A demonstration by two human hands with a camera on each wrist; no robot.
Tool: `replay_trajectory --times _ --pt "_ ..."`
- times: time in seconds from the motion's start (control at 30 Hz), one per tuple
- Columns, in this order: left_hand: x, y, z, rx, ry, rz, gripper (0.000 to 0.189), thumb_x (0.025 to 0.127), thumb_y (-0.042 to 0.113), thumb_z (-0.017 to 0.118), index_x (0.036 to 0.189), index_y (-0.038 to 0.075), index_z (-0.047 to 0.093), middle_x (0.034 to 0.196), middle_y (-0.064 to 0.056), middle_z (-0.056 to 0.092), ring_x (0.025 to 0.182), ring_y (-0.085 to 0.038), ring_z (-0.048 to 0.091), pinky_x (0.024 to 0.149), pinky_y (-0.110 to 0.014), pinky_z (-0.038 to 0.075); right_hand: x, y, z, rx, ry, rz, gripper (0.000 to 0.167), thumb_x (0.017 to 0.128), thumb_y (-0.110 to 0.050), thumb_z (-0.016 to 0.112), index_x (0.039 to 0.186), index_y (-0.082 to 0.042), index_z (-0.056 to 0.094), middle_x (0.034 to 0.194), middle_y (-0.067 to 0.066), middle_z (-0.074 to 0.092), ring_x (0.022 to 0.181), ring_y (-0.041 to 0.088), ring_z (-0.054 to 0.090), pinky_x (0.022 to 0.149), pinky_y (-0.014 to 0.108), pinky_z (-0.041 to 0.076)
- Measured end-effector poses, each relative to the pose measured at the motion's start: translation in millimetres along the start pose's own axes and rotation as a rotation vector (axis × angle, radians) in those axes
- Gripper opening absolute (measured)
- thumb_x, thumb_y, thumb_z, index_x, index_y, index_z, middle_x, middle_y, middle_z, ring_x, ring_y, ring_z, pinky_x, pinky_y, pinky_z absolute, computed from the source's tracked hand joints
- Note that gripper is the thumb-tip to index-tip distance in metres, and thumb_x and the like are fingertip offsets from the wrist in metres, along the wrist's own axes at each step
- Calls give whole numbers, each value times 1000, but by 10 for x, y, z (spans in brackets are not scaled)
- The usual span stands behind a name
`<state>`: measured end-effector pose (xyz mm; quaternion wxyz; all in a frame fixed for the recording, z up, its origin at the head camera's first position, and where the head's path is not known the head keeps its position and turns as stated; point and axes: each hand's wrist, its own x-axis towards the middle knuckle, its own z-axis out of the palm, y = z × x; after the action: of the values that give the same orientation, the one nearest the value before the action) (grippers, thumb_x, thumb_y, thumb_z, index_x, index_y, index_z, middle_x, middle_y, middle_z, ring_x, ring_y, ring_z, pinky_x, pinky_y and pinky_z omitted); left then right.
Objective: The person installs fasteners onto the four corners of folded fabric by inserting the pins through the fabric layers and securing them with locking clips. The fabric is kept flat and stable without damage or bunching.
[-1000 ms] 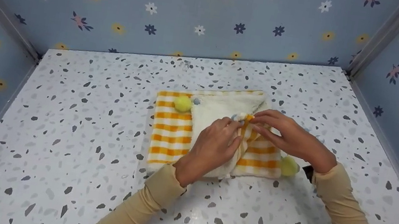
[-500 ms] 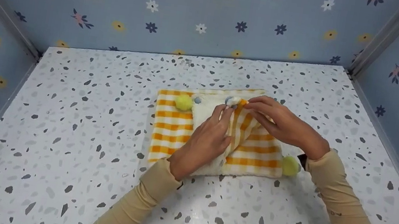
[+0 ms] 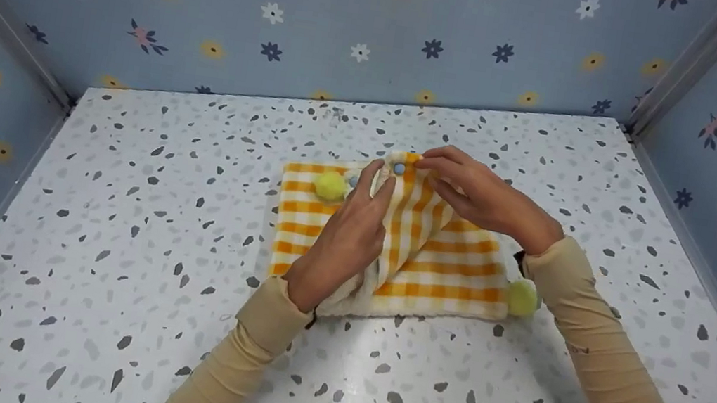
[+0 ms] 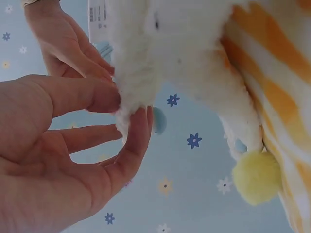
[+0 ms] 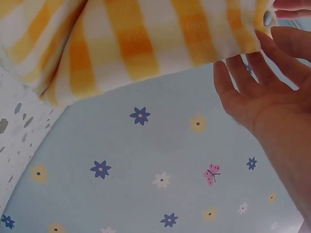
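A yellow-and-white checked cloth (image 3: pixel 446 282) with cream fleece lining lies on the tabletop, its right flap lifted and folded leftward. Blue buttons (image 3: pixel 399 169) and yellow-green pompoms (image 3: pixel 331 186) are attached to it. My left hand (image 3: pixel 348 235) pinches the flap's fleece edge (image 4: pixel 136 73) between thumb and fingers, beside one blue button. At the flap's top corner, my right hand (image 3: pixel 481 191) grips the checked edge with its fingertips. The right wrist view shows that hand (image 5: pixel 272 92) at the button end of the cloth. Fleece under the left hand is partly hidden.
A speckled white tabletop (image 3: pixel 128 267) surrounds the cloth. Blue flowered panels (image 3: pixel 331 5) stand along the back and both sides. Another pompom (image 3: pixel 523 299) sits by the cloth's right corner. A white label (image 4: pixel 98 19) shows near the fleece in the left wrist view.
Both hands have moved left and away from me, carrying the flap's corner. More of the checked side now shows, and the flap covers more of the fleece.
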<state>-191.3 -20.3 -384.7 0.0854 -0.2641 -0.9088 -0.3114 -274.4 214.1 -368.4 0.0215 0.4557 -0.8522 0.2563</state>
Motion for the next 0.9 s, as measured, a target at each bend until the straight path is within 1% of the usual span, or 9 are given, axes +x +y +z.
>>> replay_trajectory --times 0.17,0.3,0.4,0.53,0.6,0.67,0.73,0.8,0.9 --pt "24 -52 -33 47 50 15 35 95 -22 42 118 -7 63 155 -27 35 116 -43 58 80 -41 52 134 15 29 -10 -28 10 33 106 0 51 138 5 57 141 21 52 120 33 57 98 47 50" --pt "33 -90 -24 87 19 -37 30 96 -22 41 105 -6 64 147 -23 43 105 -42 57 79 -42 50 251 36 74 -4 -65 41 34 107 0 48 140 5 54 144 21 50 127 34 53 105 48 46" --pt "33 -117 12 144 -9 -69 22 98 -18 45 101 -8 64 144 -23 46 107 -43 55 84 -44 51 325 62 132 -1 -82 51 35 107 1 46 141 5 54 143 22 50 129 35 51 108 49 43" --pt "32 -142 86 278 -26 -72 14 102 -5 52 103 -12 65 137 -27 51 105 -41 57 88 -43 53 411 119 236 -8 -91 39 35 106 3 45 139 7 55 141 24 51 129 37 51 109 50 42" --pt "20 -146 110 344 -59 -88 25 105 8 56 115 -13 63 137 -27 51 110 -39 57 94 -43 52 448 149 284 -20 -105 41 35 106 3 44 139 7 55 140 24 51 130 37 51 110 50 42" --pt "4 -145 119 398 -120 -117 42 107 23 58 127 -14 58 138 -27 51 118 -38 56 101 -43 49 480 182 330 -26 -124 57 35 107 2 44 139 7 55 141 24 51 131 38 51 111 50 41" --pt "-16 -141 115 424 -205 -155 57 107 33 57 139 -14 50 147 -27 46 135 -38 47 112 -44 40 503 205 366 -29 -153 84 35 107 0 45 141 6 54 143 24 50 132 38 49 112 50 39" --pt "-28 -132 112 428 -286 -192 63 108 35 53 147 -13 42 154 -26 40 145 -37 37 118 -45 32 519 229 404 -26 -177 111 36 108 -2 46 142 6 53 145 24 49 134 39 48 113 51 38" --pt "-35 -122 117 418 -339 -226 63 110 34 50 151 -12 38 159 -25 35 149 -37 32 120 -46 29 534 256 453 -34 -210 143 38 109 -7 47 144 5 52 148 25 47 137 40 45 115 52 34"
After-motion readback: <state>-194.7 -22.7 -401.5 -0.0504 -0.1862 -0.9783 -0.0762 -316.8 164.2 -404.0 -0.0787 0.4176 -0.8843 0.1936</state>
